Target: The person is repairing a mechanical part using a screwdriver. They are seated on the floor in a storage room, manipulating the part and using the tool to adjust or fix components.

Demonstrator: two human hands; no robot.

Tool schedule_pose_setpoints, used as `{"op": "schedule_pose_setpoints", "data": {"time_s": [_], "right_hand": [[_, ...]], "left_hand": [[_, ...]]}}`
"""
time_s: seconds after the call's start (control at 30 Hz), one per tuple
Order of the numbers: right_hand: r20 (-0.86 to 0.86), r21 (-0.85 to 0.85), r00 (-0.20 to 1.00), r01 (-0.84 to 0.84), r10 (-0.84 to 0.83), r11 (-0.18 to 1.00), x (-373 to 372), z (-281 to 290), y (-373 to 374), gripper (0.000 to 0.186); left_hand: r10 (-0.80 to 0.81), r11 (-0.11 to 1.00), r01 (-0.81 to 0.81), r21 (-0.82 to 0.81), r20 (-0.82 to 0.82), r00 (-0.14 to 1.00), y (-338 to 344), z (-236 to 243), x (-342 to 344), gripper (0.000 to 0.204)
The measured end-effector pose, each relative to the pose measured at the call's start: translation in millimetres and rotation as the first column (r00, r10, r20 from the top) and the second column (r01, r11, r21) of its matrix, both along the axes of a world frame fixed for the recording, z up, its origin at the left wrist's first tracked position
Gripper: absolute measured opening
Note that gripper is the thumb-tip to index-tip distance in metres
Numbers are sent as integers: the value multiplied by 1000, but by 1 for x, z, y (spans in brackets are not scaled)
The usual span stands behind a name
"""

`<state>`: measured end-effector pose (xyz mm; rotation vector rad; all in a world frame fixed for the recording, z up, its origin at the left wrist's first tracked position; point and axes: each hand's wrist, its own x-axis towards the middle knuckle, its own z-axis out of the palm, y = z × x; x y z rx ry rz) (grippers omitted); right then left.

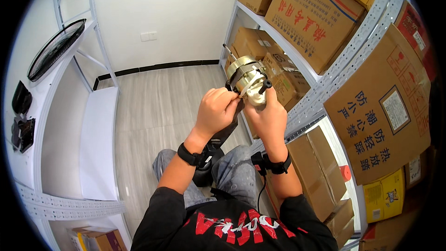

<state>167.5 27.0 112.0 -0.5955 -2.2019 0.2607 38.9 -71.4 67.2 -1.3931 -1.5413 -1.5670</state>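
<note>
In front of me an electric fan's bare motor sits atop a black stand post, tilted, with its thin metal shaft pointing up and left. A black knob sticks out of its pale rear housing. My left hand is closed at the motor's lower left side, its fingertips pinching where a pale strip comes down across the housing. My right hand wraps the rear housing from below, thumb beside the knob. The fingers under the motor are hidden.
A black fan grille lies on the left white shelf, with black plastic parts nearer me. Cardboard boxes fill the metal rack on my right; one large box juts outward. The stand's round black base is between my legs.
</note>
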Motion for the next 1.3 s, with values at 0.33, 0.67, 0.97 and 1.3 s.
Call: {"op": "schedule_pose_setpoints", "data": {"time_s": [0.33,0.67,0.97,1.3], "right_hand": [[82,42,995,-54,51,998,7,5,4,68],[11,32,995,-104,103,994,0,-1,-1,69],[18,47,994,-107,106,993,-3,-2,8,64],[30,-14,996,-84,84,996,-3,5,0,57]], "left_hand": [[-152,988,150,29,140,978,2,-2,-4,11],[-6,982,-21,187,144,990,18,-11,2,13],[9,980,-39,194,153,988,18,-7,-3,12],[112,973,-117,199,34,993,23,-5,-12,17]]}}
